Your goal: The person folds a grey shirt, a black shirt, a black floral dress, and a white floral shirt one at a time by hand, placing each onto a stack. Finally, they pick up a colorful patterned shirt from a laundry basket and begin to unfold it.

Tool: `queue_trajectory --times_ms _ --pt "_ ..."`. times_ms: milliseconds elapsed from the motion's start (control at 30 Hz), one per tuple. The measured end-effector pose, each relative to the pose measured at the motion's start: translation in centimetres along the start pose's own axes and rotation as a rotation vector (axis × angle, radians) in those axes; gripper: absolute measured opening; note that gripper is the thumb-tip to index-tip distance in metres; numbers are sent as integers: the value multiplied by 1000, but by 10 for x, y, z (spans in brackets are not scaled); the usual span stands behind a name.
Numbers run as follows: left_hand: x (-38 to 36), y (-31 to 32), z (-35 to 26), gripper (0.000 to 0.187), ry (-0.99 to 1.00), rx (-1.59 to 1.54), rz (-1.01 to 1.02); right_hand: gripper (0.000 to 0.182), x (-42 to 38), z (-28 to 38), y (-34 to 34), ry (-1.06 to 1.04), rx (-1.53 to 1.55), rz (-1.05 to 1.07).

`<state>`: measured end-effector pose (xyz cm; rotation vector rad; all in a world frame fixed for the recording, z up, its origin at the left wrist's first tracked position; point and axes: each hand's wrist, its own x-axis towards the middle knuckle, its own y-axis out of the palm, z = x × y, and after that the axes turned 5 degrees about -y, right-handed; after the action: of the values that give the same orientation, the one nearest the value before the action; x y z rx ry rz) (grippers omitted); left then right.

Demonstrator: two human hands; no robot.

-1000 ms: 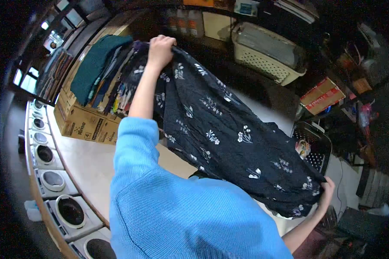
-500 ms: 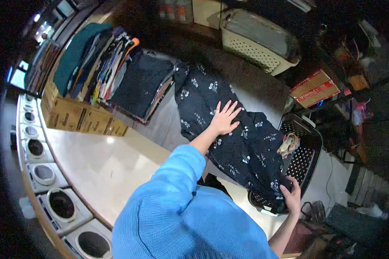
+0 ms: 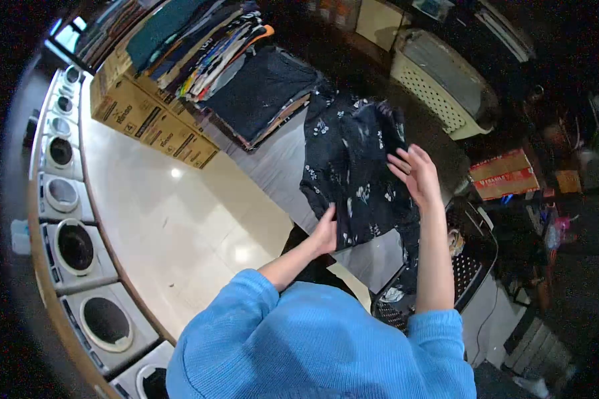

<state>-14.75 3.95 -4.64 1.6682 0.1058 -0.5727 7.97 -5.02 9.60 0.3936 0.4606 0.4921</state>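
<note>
A black garment with white flower print (image 3: 363, 193) lies on the grey table, partly folded over on itself. At its near left edge, my left hand (image 3: 323, 233) holds the cloth; the thumb shows, while the fabric hides most of the fingers. Over the garment's right side is my right hand (image 3: 419, 176), its fingers apart and close to the cloth, with no grip visible. Part of the black fabric hangs down towards a dark perforated laundry basket (image 3: 464, 269), where a small patterned cloth (image 3: 454, 243) lies.
Folded dark clothes (image 3: 263, 83) sit left of the garment, beside a row of stacked clothes (image 3: 213, 50). Cardboard boxes (image 3: 150, 126) stand by the table. A cream basket (image 3: 429, 90) and a red-taped box (image 3: 504, 174) are at the right. Several front-loading machines (image 3: 76, 246) line the left.
The right side of the garment has been brought up and folded over. My right hand moved from the basket to above the cloth; my left hand moved to the near edge. The view shifted.
</note>
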Motion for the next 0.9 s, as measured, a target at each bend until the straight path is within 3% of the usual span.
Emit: queue_trajectory --times_ms 67,100,133,200,233,267,300,333,367,400,500,533,600,633,667,733,767,833,900 --pt "-11 -15 -7 75 0 -149 108 50 25 -34 -39 -125 -703 -154" --pt "-14 -20 -10 73 0 -223 162 51 25 -41 -54 -198 -943 -82" --pt "-15 -15 -11 72 86 -105 24 52 16 -47 -64 -268 -1183 -10" --pt "-12 2 -1 68 239 119 -260 55 -16 -57 -67 -323 -1359 122" --pt "-3 -9 0 51 249 337 -409 62 -30 -63 -73 -413 -1457 246" --pt "4 -18 5 44 401 503 -498 69 -43 -69 -78 -508 -1547 370" --pt "2 -10 5 38 551 673 -585 84 -58 -69 -72 -364 -1685 415" --pt "-1 4 5 33 701 845 -668 93 -68 -74 -74 -400 -1749 464" --pt "-17 37 1 30 660 928 -831 93 -75 -77 -72 -468 -1808 483" --pt "-17 39 7 32 860 924 -768 93 -81 -79 -71 -534 -1866 500" --pt "-43 38 19 35 903 1055 -1002 78 -80 -99 -87 -703 -1972 554" --pt "-45 2 23 33 746 1055 -990 72 -76 -111 -98 -814 -2017 573" --pt "-54 -22 41 37 680 1141 -1155 63 -80 -108 -98 -872 -1963 627" --pt "-72 0 38 46 576 1118 -1069 59 -84 -102 -94 -901 -1937 651" --pt "-80 4 41 53 741 1205 -925 57 -88 -95 -92 -898 -1885 659" --pt "-104 51 29 54 830 1264 -790 53 -102 -73 -80 -894 -1789 692" --pt "-116 63 20 56 728 1348 -717 44 -113 -58 -67 -875 -1651 656" --pt "-144 81 -4 60 518 1497 -569 35 -134 -27 -39 -591 -1573 682" --pt "-168 113 -33 78 361 1726 -400 28 -140 -4 -18 -403 -1450 745"
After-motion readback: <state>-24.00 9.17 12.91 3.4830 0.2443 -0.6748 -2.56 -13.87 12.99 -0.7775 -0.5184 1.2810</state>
